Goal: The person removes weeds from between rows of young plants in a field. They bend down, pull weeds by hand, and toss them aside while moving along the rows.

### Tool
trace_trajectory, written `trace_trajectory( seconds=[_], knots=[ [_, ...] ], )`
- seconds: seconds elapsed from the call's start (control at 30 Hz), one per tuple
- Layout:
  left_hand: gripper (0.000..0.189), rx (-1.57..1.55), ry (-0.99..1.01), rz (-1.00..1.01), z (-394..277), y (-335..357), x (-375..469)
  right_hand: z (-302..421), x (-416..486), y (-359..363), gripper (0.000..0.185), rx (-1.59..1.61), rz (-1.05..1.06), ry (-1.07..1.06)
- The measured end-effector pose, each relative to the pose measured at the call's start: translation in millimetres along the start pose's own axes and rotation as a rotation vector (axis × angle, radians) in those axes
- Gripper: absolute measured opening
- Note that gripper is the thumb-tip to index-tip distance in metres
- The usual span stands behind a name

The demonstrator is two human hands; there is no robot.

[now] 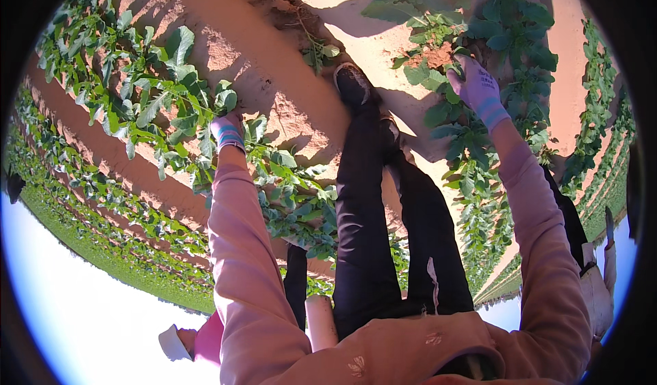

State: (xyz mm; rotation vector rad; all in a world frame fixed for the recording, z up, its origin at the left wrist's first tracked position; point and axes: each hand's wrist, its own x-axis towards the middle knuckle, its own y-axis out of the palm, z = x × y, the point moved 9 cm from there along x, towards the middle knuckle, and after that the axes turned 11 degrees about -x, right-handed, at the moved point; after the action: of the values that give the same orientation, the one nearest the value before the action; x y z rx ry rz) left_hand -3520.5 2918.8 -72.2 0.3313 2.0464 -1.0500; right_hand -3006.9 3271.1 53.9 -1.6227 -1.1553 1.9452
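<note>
My left hand [228,129], in a pale knitted glove with blue bands, is closed at the stem of a leafy green plant [177,95], whose leaves spread out above and to the left of the fist. My right hand [475,84], in a matching glove with writing on its back, reaches into another row of broad-leaved plants [493,36]. Its thumb and fingers curl around dark green leaves beside a patch of loose reddish soil [435,56]. Leaves and the hand itself hide the fingertips, so whether they grip anything is unclear.
My dark shoe [354,84] stands on the sandy ground [272,72] between the crop rows. Near its toe lies an uprooted plant [318,51]. Further rows [102,174] run along both sides. Behind me are a person in a pale hat [174,343] and another person [595,287] at right.
</note>
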Motion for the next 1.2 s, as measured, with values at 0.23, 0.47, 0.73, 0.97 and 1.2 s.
trace_trajectory(
  seconds=[0.23,0.47,0.73,0.97,1.2],
  knots=[
    [0.024,-0.272,-0.310,0.122,20,7,-61,15,29,39,0.062,-0.143,0.189,0.059],
    [0.022,-0.307,-0.141,0.266,-2,12,-131,7,38,50,0.062,-0.160,0.198,0.071],
    [0.020,-0.475,0.036,0.378,-64,31,-235,7,38,54,0.067,-0.159,0.138,0.066],
    [0.051,-0.138,0.307,0.531,-82,33,-272,1,1,19,0.064,0.139,0.152,0.037],
    [0.032,0.023,0.142,0.487,22,-82,-301,-47,-139,-5,0.036,0.454,0.227,0.201]
  ],
)
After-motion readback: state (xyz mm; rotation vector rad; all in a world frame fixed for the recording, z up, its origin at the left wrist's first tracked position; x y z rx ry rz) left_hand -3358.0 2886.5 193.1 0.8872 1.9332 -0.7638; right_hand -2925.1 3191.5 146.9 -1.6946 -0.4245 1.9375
